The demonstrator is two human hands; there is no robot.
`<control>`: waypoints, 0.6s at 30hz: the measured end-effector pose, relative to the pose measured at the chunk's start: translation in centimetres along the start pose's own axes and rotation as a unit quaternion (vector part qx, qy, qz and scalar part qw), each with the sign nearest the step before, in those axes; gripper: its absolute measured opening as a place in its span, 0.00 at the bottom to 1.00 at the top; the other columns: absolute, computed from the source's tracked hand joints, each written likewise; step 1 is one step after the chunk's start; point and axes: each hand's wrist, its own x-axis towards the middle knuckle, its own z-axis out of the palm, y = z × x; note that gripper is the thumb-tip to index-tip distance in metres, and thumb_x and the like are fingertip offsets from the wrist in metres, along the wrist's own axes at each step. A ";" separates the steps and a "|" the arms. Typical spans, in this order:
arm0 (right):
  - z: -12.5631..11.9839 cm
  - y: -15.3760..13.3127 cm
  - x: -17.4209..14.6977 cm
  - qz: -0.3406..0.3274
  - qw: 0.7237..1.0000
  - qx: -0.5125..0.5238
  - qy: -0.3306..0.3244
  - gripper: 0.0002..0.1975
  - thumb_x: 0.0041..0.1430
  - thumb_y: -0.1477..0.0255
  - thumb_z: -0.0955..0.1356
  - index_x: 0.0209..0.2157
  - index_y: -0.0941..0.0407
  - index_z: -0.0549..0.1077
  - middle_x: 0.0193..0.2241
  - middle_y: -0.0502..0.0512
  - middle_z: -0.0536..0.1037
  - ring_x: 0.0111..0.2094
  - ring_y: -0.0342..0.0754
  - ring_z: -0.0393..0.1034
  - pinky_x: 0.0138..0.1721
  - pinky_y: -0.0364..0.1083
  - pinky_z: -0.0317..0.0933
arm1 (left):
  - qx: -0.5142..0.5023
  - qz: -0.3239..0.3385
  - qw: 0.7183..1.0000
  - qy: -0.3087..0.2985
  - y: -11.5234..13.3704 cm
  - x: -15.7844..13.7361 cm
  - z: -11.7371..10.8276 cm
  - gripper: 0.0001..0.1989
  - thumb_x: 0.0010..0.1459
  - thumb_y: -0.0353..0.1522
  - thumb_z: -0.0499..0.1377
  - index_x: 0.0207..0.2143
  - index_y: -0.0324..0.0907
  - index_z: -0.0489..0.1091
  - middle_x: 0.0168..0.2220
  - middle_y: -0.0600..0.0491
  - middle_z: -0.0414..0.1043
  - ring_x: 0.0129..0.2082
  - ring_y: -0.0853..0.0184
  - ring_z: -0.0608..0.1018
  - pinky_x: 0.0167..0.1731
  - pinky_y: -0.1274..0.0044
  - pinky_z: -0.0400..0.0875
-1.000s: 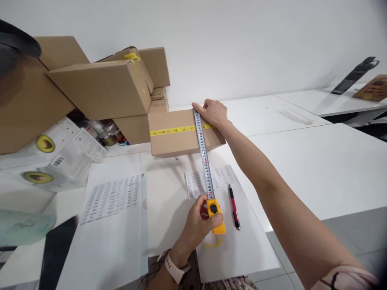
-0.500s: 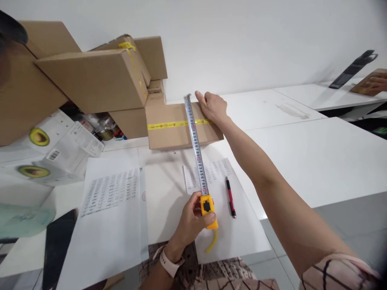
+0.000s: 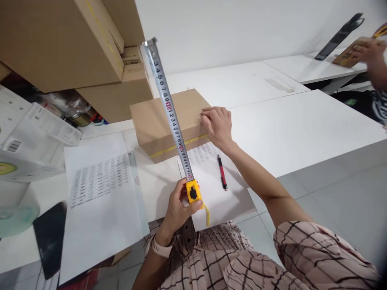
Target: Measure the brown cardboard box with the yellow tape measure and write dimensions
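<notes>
My left hand [image 3: 177, 211] is closed round the yellow case of a tape measure [image 3: 193, 192]. Its metal blade is drawn out and slants up and away, passing over a closed cardboard box [image 3: 193, 106], with the hooked end beyond the box. With curled fingers my right hand [image 3: 219, 127] grips the box at its right side. Yellow printed tape runs along the box's near face. Just in front of the box, a red and black pen [image 3: 222, 173] lies on a printed sheet [image 3: 217, 205].
Large cardboard boxes [image 3: 60, 44] are stacked at the back left, above white cartons [image 3: 33, 129]. Another printed sheet [image 3: 102, 229] lies left, beside a dark flat object [image 3: 50, 237]. At the far right, a co-worker's hand [image 3: 370, 50] touches a small box [image 3: 347, 54] near a dark bottle [image 3: 338, 36].
The box has been turned, so its yellow tape now shows on the near face instead of the top. My right hand shifted from the far edge to its side. The blade's end rose clear.
</notes>
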 end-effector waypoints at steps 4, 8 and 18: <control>-5.0 -1.9 1.2 0.075 0.973 0.218 -0.015 0.38 0.68 0.42 0.46 0.47 0.52 0.73 0.35 0.56 0.77 0.34 0.48 0.73 0.37 0.51 0.67 | 0.141 0.036 0.989 -0.031 1.4 -0.4 0.3 0.29 0.50 0.33 0.68 0.54 0.43 0.66 0.44 0.49 0.75 0.38 0.64 0.78 0.37 0.74 0.76; -10.2 -4.5 1.7 0.070 0.903 0.421 0.043 0.24 0.61 0.45 0.67 0.37 0.51 0.79 0.27 0.52 0.75 0.18 0.42 0.60 0.16 0.45 0.51 | 0.281 0.141 0.948 -0.057 2.4 -0.9 0.4 0.30 0.49 0.31 0.68 0.55 0.44 0.66 0.50 0.46 0.75 0.46 0.57 0.78 0.45 0.67 0.76; -11.8 -5.2 -6.9 0.058 0.917 0.379 -0.111 0.02 0.56 0.67 0.77 0.32 0.49 0.84 0.25 0.51 0.80 0.24 0.44 0.72 0.20 0.45 0.64 | 0.277 0.161 0.946 0.049 0.9 -1.6 0.3 0.57 0.50 0.32 0.71 0.72 0.50 0.38 0.55 0.45 0.70 0.54 0.56 0.77 0.51 0.65 0.75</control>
